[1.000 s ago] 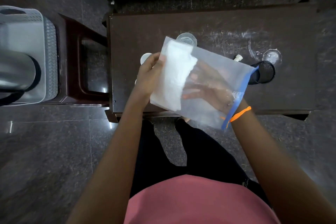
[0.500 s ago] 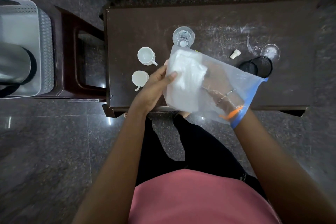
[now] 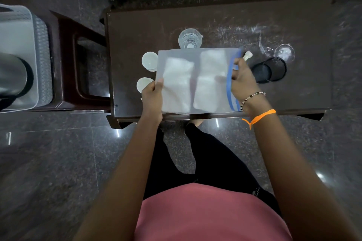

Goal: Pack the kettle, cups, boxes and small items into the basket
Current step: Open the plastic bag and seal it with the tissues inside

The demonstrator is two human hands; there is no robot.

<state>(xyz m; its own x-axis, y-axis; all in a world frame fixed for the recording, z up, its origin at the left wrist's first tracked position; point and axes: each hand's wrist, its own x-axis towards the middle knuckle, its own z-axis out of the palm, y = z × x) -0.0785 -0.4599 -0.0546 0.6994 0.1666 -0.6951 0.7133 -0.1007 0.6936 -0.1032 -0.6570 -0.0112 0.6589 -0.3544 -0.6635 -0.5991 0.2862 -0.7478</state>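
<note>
A clear zip bag [image 3: 195, 82] with a blue seal strip and white folded contents is held flat over the dark table [image 3: 215, 23]. My left hand [image 3: 151, 97] grips its left edge. My right hand [image 3: 242, 80] pinches the blue seal at its right edge. Two white cups [image 3: 149, 60] [image 3: 142, 84] peek out at the bag's left side. A clear glass [image 3: 189, 38] stands just behind the bag. The grey basket [image 3: 39, 55] sits at far left with a steel kettle [image 3: 13, 74] inside.
A black mesh cup [image 3: 271, 70] lies right of my right hand, with a small white cap [image 3: 247, 55] and a clear lid [image 3: 284, 53] near it. A dark wooden stool [image 3: 78, 64] holds the basket. Polished stone floor surrounds the table.
My right hand has come out of the bag and now holds its blue seal edge. The bag has swung from tilted to flat and level, and the left hand slid to its lower left edge.
</note>
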